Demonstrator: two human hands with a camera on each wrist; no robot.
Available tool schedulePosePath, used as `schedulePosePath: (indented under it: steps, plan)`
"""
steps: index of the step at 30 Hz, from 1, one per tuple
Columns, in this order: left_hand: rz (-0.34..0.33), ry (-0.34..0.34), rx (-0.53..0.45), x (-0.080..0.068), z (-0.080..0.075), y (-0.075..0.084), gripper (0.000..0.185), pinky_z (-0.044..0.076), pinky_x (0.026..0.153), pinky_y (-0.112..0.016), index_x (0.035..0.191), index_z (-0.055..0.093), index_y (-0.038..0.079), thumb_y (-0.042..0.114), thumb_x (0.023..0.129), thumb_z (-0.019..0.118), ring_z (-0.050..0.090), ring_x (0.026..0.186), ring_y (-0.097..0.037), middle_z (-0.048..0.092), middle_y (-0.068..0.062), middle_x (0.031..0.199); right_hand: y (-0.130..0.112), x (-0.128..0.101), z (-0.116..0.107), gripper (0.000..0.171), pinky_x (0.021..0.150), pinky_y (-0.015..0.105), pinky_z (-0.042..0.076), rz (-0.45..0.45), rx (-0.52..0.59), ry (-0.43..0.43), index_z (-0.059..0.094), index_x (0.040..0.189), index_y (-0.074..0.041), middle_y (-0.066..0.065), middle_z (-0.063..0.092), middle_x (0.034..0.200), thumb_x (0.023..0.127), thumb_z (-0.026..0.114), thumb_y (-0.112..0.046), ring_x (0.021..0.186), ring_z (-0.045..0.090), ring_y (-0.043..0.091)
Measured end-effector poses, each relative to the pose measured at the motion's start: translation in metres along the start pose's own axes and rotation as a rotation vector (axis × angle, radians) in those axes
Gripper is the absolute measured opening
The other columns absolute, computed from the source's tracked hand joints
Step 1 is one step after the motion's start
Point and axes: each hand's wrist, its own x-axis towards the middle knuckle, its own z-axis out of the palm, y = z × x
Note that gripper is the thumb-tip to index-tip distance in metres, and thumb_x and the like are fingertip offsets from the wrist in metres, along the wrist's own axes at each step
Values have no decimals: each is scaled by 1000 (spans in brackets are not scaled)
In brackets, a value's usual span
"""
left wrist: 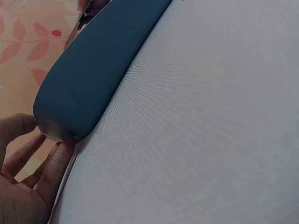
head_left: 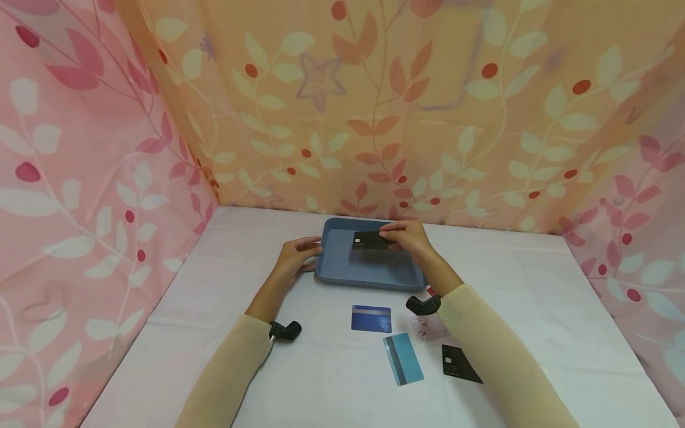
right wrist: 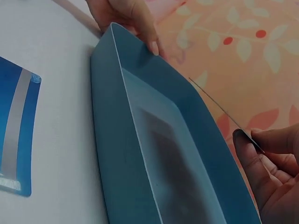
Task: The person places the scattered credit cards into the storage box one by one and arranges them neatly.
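My right hand (head_left: pixel 409 238) pinches a black card (head_left: pixel 366 241) marked VIP between thumb and fingers. It is held above the blue-grey tray (head_left: pixel 369 285), and in the right wrist view the card (right wrist: pixel 224 112) appears edge-on, over a dark patch on the tray floor. At the tray's left end, my left hand (head_left: pixel 294 254) holds the wall, thumb and fingers spread along it. The left wrist view has these fingers (left wrist: pixel 58 165) touching the end wall from rim to base. The tray sits on the white tablecloth.
In front of the tray lie a dark blue card (head_left: pixel 371 321), a light blue card (head_left: pixel 404 359) and another black VIP card (head_left: pixel 457 364), partly behind my right sleeve. A pale patch with reddish marks (head_left: pixel 421 327) shows beside that sleeve. Floral curtains (head_left: pixel 374 119) enclose the table.
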Motion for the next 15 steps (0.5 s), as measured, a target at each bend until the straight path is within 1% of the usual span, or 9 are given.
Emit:
schedulePosePath:
  steps: [3,6,10,15]
  plan:
    - [1,-1,2,0,0,1,41,63,72,-36,129,70,8,7,89,79,66,100,-17,66,-11,119,-1,2,6,30,64,22,60,-4,-16,13,73,117,5,17,70,116,91,77,-10,76,66,8]
    - [-2,1,-1,-1,-1,1,41,63,72,-36,129,70,8,7,89,78,66,99,-17,66,-12,119,-1,5,11,29,64,22,60,-9,-13,13,73,116,6,14,70,110,91,77,-9,75,65,8]
    - [-6,-1,-1,-2,-1,1,41,63,72,-36,130,69,8,8,90,78,67,99,-17,66,-12,121,0,9,17,28,63,23,60,-14,-6,12,73,115,7,13,70,108,91,76,-8,75,65,8]
    - [-10,-2,5,-1,0,0,41,63,73,-36,130,69,9,10,90,78,67,102,-18,65,-13,125,2,14,24,27,62,23,60,-2,4,21,74,113,6,14,69,108,90,77,-8,73,65,10]
